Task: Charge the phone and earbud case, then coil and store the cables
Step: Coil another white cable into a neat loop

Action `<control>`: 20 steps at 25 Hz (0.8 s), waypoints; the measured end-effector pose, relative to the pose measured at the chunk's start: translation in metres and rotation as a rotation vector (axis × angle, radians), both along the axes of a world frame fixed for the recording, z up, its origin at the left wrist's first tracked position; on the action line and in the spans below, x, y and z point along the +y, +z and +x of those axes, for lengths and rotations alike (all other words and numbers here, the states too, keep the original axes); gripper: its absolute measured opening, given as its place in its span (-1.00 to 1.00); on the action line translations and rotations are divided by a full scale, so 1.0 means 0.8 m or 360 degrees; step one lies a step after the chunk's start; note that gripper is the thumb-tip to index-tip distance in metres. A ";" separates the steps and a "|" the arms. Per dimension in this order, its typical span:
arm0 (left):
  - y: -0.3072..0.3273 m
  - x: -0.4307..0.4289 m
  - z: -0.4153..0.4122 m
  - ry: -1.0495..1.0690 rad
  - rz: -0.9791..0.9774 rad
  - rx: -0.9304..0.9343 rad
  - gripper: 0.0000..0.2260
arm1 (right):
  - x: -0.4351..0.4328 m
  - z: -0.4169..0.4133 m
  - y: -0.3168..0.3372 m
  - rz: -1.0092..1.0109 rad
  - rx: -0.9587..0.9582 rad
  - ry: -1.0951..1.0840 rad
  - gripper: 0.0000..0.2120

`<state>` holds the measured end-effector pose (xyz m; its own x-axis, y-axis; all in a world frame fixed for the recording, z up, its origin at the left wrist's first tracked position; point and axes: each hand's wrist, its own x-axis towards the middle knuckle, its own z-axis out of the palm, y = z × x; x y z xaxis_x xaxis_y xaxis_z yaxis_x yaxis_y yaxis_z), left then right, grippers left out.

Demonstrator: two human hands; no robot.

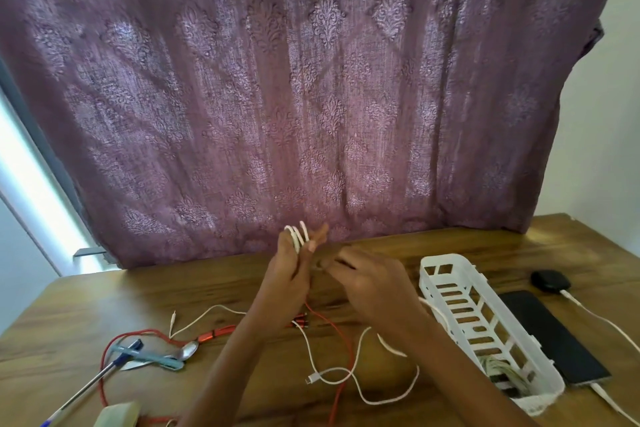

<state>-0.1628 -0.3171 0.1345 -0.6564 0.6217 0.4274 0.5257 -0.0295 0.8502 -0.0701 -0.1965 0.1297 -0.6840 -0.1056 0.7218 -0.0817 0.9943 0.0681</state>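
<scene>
In the centre of the frame the raised left hand [289, 276] holds the white cable [297, 236], looped round its fingers. The right hand [369, 282] is just beside it, fingers curled; blur hides whether they pinch the cable. At the right stand the basket [446, 274], then the phone [550, 333] and case [550, 280], each with a cable plugged in. A red cable [221, 331] lies on the tabletop [104, 295].

Mauve fabric curtain [311, 97] with pale damask motifs, brown wood-grain tabletop [207, 288], white slotted plastic basket [446, 261], black flat phone [550, 333], black rounded earbud case [550, 280], thin white cable [297, 236], red-orange cable [350, 357], two blue pens [152, 356], pale green tape roll [117, 414]
</scene>
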 end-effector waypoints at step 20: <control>0.052 -0.015 0.026 -0.0513 0.0262 -0.1092 -0.73 | 0.031 -0.017 0.064 -0.1633 -0.0845 0.0863 -0.77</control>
